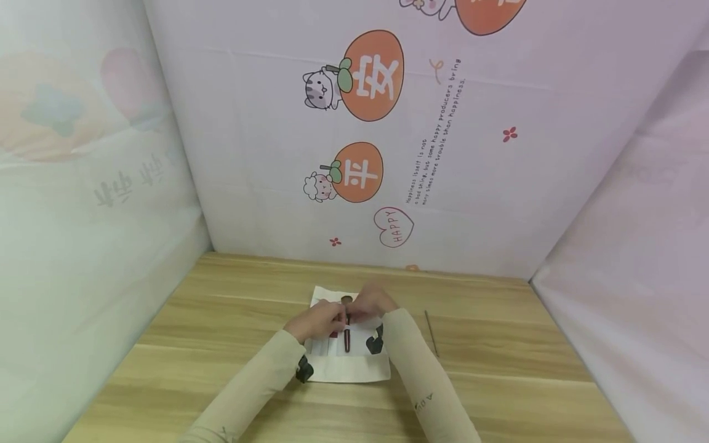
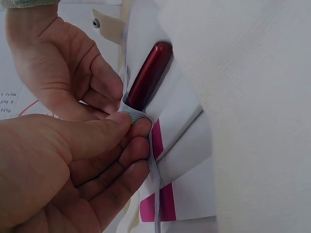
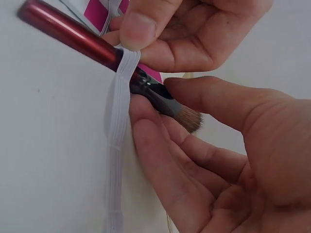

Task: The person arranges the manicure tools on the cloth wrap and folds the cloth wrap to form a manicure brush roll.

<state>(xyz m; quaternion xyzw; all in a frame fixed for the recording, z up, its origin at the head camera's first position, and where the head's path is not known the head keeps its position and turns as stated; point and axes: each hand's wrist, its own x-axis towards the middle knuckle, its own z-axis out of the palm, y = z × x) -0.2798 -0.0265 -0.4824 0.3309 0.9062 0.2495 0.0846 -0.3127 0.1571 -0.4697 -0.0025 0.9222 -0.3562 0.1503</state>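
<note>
A makeup brush (image 3: 73, 36) with a glossy dark red handle, dark ferrule and brown bristles runs through a loop of the white elastic band (image 3: 114, 116). In the left wrist view its red handle (image 2: 149, 73) sticks out above the band. My left hand (image 1: 321, 320) pinches the elastic between thumb and forefinger, right at the brush. My right hand (image 1: 370, 306) holds the brush by its ferrule, near the bristles, between thumb and fingers. Beneath both hands lies the white fabric brush roll (image 1: 354, 369), spread flat, with its near edge showing in the head view.
A thin dark rod (image 1: 432, 335) lies on the wooden table (image 1: 498, 344) to the right of the roll. Magenta stripes (image 2: 165, 201) show beside the elastic. A cream strap with a metal snap (image 2: 109, 29) is at the roll's edge. Printed white cloth walls (image 1: 266, 154) enclose the table.
</note>
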